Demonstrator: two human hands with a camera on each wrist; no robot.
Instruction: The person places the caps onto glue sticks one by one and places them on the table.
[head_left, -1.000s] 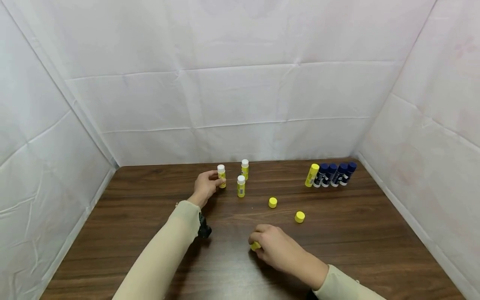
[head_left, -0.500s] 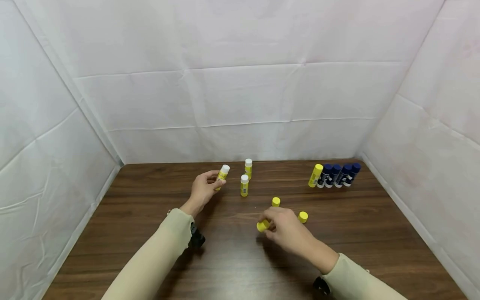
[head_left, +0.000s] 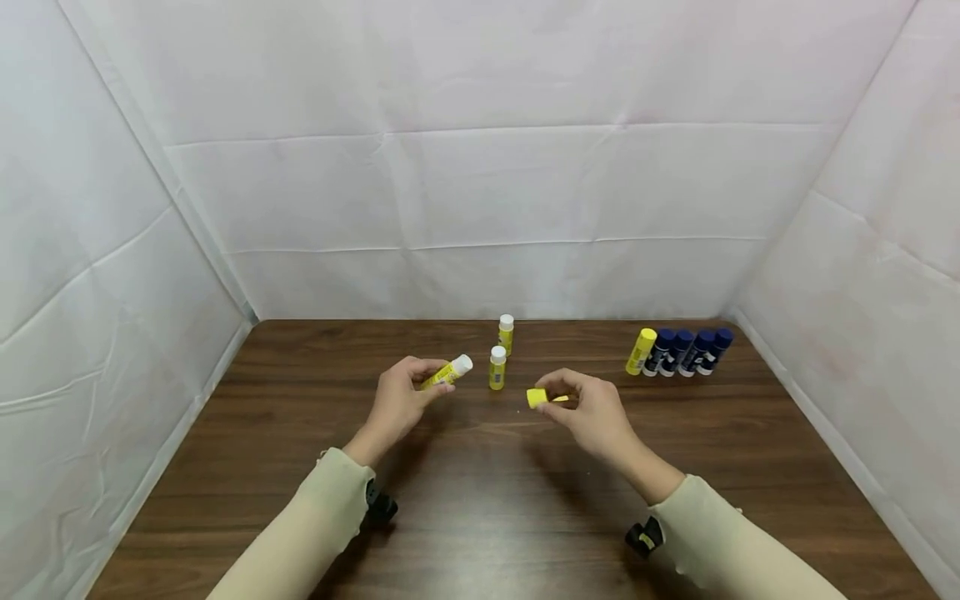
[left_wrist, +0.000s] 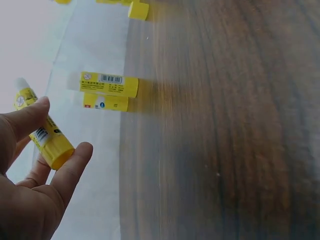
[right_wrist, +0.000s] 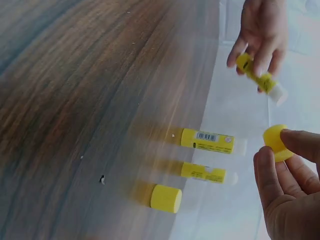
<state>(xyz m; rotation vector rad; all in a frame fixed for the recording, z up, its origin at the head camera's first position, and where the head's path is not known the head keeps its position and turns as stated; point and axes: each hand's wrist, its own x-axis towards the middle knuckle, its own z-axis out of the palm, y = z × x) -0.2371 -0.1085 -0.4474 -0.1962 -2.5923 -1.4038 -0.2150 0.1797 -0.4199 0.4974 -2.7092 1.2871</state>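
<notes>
My left hand (head_left: 401, 402) grips a yellow glue stick (head_left: 442, 377) with a white top, lifted off the table and tilted to the right. Thumb and fingers hold its yellow barrel (left_wrist: 52, 142) in the left wrist view. A small yellow cap (head_left: 536, 397) is pinched between the thumb and fingers of my right hand (head_left: 600, 417), above the table. Between the hands stand two more yellow glue sticks with white tops, one nearer (head_left: 497, 369) and one farther back (head_left: 506, 335). Another yellow cap (right_wrist: 166, 198) rests on the table, mostly covered by my right hand in the head view.
At the back right, a yellow-capped glue stick (head_left: 641, 352) stands in a row with several dark blue glue sticks (head_left: 684, 353). White cloth walls (head_left: 487, 192) enclose the back and sides of the brown wooden table (head_left: 480, 533).
My left hand has lifted the glue stick and tipped it rightward. My right hand has raised the cap from the table and carried it forward, toward the standing glue sticks.
</notes>
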